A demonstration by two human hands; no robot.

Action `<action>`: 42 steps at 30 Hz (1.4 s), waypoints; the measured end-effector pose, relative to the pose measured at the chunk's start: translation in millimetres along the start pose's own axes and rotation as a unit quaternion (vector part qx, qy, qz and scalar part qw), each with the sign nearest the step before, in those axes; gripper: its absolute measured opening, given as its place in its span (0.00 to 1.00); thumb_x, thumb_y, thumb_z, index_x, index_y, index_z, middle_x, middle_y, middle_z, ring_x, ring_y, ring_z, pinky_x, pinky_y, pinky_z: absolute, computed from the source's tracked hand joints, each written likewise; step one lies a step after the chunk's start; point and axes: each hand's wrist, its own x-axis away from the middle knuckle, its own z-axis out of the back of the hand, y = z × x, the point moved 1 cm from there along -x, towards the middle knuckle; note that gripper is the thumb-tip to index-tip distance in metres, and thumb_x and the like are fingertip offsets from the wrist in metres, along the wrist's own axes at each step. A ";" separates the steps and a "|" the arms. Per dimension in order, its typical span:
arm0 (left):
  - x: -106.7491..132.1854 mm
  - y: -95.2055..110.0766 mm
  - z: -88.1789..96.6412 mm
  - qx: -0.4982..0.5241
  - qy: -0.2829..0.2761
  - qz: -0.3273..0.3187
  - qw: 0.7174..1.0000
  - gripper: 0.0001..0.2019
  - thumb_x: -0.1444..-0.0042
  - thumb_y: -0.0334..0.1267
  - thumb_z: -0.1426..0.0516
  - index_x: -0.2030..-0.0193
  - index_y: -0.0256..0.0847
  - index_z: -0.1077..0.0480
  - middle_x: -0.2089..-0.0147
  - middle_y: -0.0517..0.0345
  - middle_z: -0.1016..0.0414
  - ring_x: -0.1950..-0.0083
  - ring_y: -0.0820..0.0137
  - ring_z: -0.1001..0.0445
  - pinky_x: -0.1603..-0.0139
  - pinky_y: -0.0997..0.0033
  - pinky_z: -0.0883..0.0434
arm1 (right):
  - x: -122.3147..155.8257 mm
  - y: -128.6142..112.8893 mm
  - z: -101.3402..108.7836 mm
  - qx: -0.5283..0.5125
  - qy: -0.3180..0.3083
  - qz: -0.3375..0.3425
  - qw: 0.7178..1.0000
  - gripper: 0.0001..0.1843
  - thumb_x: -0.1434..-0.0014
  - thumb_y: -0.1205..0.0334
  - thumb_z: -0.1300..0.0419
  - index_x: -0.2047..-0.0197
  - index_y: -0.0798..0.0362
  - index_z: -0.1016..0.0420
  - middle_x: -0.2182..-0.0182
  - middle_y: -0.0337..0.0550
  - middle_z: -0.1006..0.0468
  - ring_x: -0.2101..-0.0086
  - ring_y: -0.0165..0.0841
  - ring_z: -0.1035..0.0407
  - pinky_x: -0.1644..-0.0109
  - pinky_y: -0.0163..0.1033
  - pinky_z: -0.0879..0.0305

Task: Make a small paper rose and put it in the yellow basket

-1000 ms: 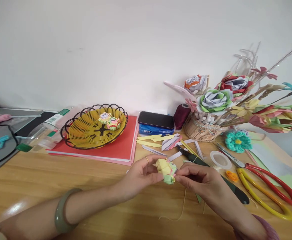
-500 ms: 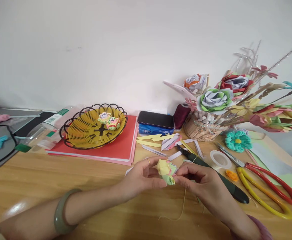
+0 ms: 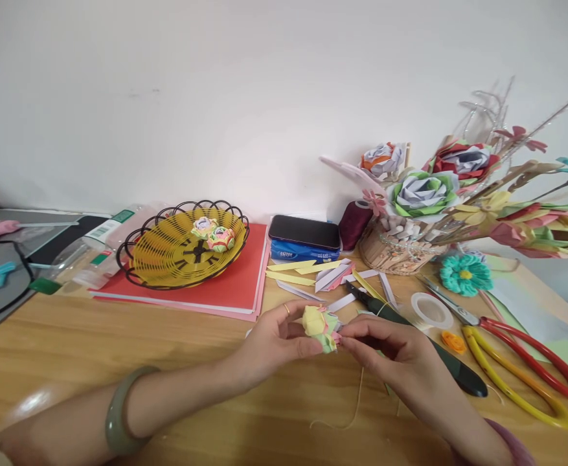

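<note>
A small paper flower [image 3: 320, 329] in yellow, green and pink is held between my two hands above the table. My left hand [image 3: 281, 336] grips its left side with thumb and fingers, a ring on one finger. From the right, the thumb and fingertips of my right hand [image 3: 381, 346] pinch the flower's pink and white edge. A thin pale string [image 3: 356, 404] trails on the wood below my hands. Just beyond them lie folded paper strips [image 3: 291, 275] in yellow, white and pink.
Left of centre, a yellow woven basket [image 3: 167, 272] with two small paper flowers rests on red paper [image 3: 235, 301]. To the right lie a dark green-handled tool [image 3: 458, 372], a tape roll [image 3: 431, 312] and scissors [image 3: 536, 353]. Behind stands a pot of paper flowers [image 3: 395, 249].
The paper flower has turned slightly between my fingers and shifted a little left, showing more of its pink edge. Both hands keep their hold.
</note>
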 end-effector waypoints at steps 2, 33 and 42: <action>-0.4 -0.7 -0.2 -0.010 0.005 0.000 1.000 0.23 0.59 0.35 0.34 0.54 0.42 0.34 0.52 0.54 0.28 0.53 0.66 0.29 0.51 0.65 0.35 | 2.6 3.9 -4.8 0.070 0.043 0.060 0.995 0.09 0.44 0.63 0.46 0.73 0.52 0.26 0.77 0.39 0.25 0.77 0.29 0.33 0.75 0.32 0.36; -0.8 -2.9 2.5 -0.074 0.032 0.002 0.997 0.23 0.62 0.34 0.33 0.58 0.41 0.35 0.53 0.55 0.29 0.54 0.68 0.29 0.52 0.66 0.34 | 4.8 5.5 -4.1 0.095 -0.002 0.072 0.993 0.09 0.41 0.62 0.48 0.70 0.52 0.29 0.75 0.40 0.28 0.74 0.30 0.35 0.73 0.35 0.40; 0.5 -0.3 0.9 -0.047 0.014 0.035 0.998 0.25 0.66 0.32 0.32 0.59 0.40 0.36 0.59 0.57 0.26 0.58 0.70 0.28 0.56 0.68 0.34 | 0.8 3.7 -1.9 0.009 -0.046 0.003 0.999 0.10 0.45 0.61 0.45 0.76 0.52 0.31 0.79 0.37 0.29 0.76 0.28 0.37 0.74 0.33 0.40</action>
